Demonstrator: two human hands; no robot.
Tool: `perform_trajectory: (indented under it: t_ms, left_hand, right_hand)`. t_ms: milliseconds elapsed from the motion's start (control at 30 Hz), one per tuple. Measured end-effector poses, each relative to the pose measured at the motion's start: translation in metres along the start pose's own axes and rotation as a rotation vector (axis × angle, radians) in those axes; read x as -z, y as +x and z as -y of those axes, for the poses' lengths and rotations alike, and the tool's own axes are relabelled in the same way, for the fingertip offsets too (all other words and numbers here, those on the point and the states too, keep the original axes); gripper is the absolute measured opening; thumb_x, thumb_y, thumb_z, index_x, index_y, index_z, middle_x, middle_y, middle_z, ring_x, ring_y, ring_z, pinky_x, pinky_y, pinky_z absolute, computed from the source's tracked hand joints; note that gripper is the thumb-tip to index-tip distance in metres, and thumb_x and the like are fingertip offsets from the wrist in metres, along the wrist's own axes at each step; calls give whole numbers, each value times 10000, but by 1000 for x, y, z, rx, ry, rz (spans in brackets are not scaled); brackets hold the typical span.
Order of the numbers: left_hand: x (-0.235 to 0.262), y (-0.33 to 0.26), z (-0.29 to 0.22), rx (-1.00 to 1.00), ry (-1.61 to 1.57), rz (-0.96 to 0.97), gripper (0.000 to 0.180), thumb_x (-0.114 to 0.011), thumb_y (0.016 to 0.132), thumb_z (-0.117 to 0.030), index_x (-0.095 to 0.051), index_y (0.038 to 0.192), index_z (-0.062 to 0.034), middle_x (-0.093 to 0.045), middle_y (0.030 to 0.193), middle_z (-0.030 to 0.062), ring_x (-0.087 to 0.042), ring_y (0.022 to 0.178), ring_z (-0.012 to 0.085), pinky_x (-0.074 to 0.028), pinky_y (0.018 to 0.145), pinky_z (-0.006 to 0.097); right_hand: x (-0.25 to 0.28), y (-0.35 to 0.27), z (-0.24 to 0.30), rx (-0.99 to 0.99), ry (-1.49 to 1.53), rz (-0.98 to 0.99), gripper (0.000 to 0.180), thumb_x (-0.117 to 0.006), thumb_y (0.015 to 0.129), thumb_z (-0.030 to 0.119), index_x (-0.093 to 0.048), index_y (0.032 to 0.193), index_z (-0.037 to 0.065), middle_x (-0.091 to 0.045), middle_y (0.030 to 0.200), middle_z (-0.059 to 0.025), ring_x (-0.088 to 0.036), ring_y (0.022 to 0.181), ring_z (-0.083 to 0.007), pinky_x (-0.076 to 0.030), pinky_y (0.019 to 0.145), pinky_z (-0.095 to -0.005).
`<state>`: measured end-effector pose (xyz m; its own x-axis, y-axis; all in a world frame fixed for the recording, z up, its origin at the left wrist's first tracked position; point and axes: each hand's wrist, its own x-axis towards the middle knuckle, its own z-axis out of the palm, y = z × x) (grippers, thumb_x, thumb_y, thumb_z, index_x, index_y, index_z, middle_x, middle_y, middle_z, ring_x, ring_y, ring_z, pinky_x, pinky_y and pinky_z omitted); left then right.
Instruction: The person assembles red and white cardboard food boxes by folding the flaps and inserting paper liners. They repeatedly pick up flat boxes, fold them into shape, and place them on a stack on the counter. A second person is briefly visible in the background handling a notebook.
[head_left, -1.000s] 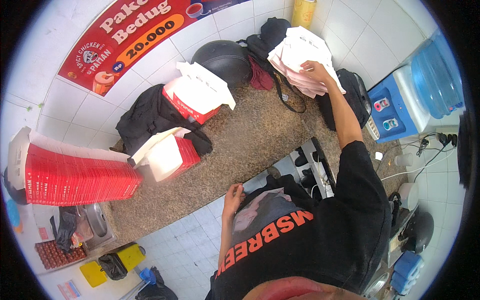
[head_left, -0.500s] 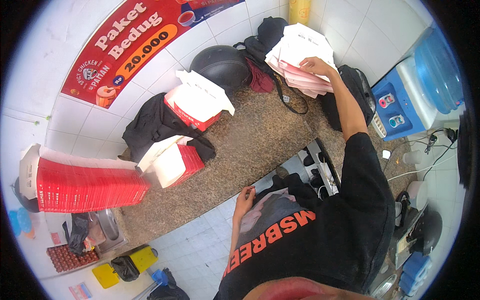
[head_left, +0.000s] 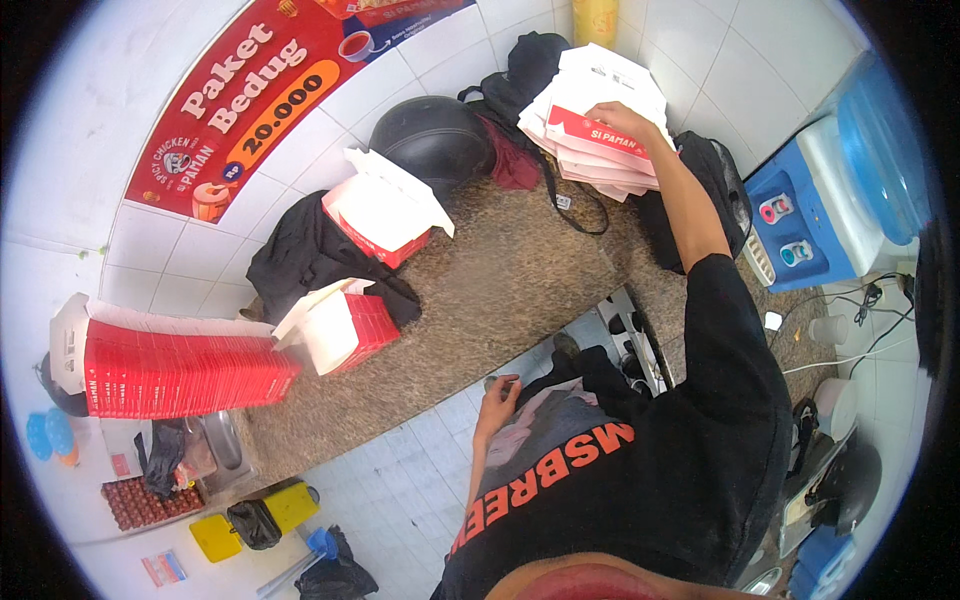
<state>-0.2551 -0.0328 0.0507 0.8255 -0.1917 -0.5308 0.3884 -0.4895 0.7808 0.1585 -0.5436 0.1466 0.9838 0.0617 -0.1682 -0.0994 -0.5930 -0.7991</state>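
At the far right of the counter stands a pile of flattened white and red food cartons (head_left: pixel 612 82). My right hand (head_left: pixel 622 120) lies over the pile with its fingers closed on the edge of a carton whose red printed panel (head_left: pixel 590 132) shows below them. Just off the counter's front edge, in front of my shirt, hangs my left hand (head_left: pixel 497 402). Its fingers are loosely bent and apart, and I see nothing held in them.
A long row of nested red boxes (head_left: pixel 190 365) stands at the left. Two smaller groups, a front box stack (head_left: pixel 355 335) and a rear box stack (head_left: pixel 385 215), sit near black bags (head_left: pixel 295 245). A black helmet (head_left: pixel 430 145) and a blue water dispenser (head_left: pixel 800 215) line the back.
My right hand has shifted slightly left and up on the pile, and a red carton panel now shows under it. My left hand has moved slightly right. The whole view has tilted a little.
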Motion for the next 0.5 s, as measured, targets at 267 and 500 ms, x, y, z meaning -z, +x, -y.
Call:
perform_trajectory:
  t_ms: [267,500]
  left_hand:
    - [-29,-4,-26,-21,67,-16,418,-604,1020,-395,-640,1263,-56,-724,1085,188,-704,990,279,-532,871,370]
    - [-44,3,-25,-46,86,-22,407,-598,1023,-383,-641,1253,-50,-730,1088,184,-708,1024,303,-532,882,383]
  right_hand:
    - [17,-17,-2,-76,166,250,490,-712,934,327,-586,1371,143,-686,1173,-129,-653,981,-201,-536,876,-351]
    - [12,11,-37,250,2,20,311,-664,944,262,-688,1195,79,-727,961,-143,-690,897,-223,-552,816,-366]
